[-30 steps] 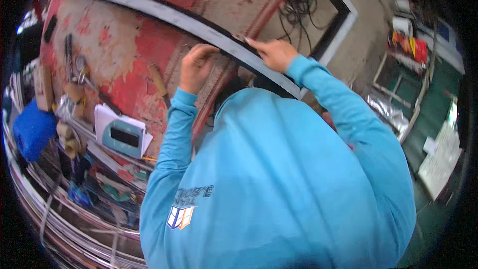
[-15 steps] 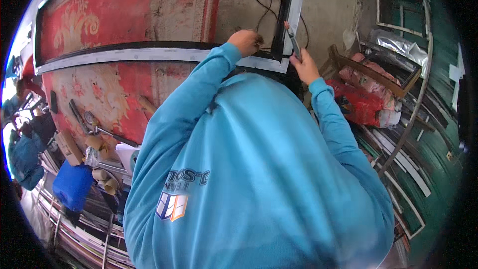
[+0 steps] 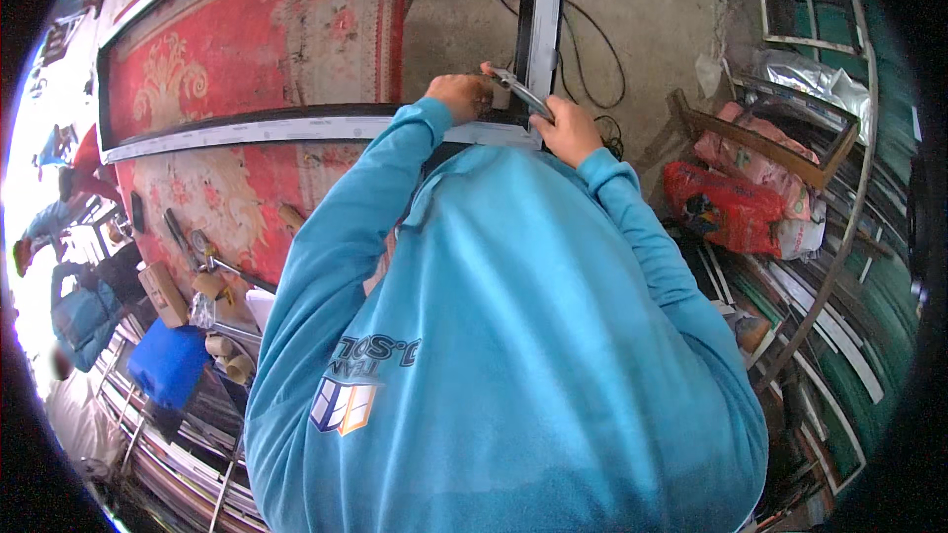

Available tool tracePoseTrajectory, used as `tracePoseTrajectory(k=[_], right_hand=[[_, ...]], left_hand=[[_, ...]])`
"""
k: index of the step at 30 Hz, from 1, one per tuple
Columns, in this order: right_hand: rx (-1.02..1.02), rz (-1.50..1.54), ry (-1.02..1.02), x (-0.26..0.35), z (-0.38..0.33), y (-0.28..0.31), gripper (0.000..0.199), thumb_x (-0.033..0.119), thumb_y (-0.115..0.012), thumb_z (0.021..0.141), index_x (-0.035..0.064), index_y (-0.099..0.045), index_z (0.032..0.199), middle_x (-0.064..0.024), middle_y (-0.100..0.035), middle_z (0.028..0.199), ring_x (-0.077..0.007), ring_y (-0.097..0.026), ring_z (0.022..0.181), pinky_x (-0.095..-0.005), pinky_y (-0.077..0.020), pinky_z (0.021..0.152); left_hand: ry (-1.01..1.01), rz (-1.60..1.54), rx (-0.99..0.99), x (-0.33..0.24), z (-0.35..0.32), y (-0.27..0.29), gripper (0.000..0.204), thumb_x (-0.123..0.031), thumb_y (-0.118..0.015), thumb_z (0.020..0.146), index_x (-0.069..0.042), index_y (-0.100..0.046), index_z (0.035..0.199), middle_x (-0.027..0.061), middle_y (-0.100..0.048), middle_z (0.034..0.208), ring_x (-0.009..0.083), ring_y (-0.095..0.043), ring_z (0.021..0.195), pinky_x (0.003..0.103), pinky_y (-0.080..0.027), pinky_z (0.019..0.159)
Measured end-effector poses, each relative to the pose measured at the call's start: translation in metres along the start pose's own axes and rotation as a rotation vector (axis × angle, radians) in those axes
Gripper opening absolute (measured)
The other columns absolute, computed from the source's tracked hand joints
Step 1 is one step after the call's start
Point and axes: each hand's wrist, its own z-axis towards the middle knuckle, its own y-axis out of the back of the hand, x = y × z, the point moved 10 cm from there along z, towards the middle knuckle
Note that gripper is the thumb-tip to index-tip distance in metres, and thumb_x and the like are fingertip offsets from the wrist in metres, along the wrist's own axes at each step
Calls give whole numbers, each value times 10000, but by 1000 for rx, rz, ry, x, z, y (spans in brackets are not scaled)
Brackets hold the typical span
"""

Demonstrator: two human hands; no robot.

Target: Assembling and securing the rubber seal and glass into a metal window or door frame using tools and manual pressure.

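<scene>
A large frame with a dark inner edge and white film on its outer faces point(image 3: 267, 129) lies before me, its near right corner close to both hands. My right hand point(image 3: 573, 132) is closed around a slim grey hand tool point(image 3: 526, 95) with an orange tip; its exact kind is unclear. The tool slants up and left over the corner, its tip close to my left hand point(image 3: 459, 97). That hand is curled just above the frame's near bar, its fingers bent inward. Whatever it pinches is hidden.
Patterned red carpet point(image 3: 237, 49) lies under the frame. Black cables point(image 3: 597, 54) coil on the concrete at the far right. A red bag point(image 3: 721, 207) and a brown frame point(image 3: 760, 143) stand right. Left are a blue container point(image 3: 170, 365) and a person in blue point(image 3: 84, 311).
My right hand has moved left and swung the tool's tip from beyond the frame's side bar toward my left hand. My left hand has shifted slightly left; the whole view has shifted too.
</scene>
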Motion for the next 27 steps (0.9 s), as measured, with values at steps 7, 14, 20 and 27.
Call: tracePoseTrajectory(k=[7,14,20,27], right_hand=[[33,13,22,12,5,-4,317,313,-733,839,20,-618,878,-234,-669,861,-452,-639,854,-546,-484,737],[48,-67,-41,23,22,-3,229,260,-669,824,45,-674,903,-240,-699,892,-453,-674,870,-560,-525,785],[78,-104,-42,23,23,-4,232,259,-687,801,50,-682,903,-240,-706,922,-449,-679,887,-557,-532,804],[110,-70,-75,16,25,-20,253,264,-701,779,36,-690,890,-244,-707,925,-456,-679,891,-550,-535,814]], left_hand=[[31,-60,-95,7,-4,4,237,-294,-575,908,-227,-745,1060,106,-750,1029,356,-700,986,479,-553,894],[45,-17,-47,3,-1,0,245,-281,-639,867,-289,-753,1084,90,-746,1065,347,-704,981,464,-557,898],[138,-3,-82,8,2,4,238,-347,-680,857,-226,-757,1047,140,-742,1075,358,-698,1028,469,-554,912],[168,-129,-124,10,1,-4,295,-306,-693,825,-110,-745,1039,172,-741,1057,367,-697,1028,474,-554,914]])
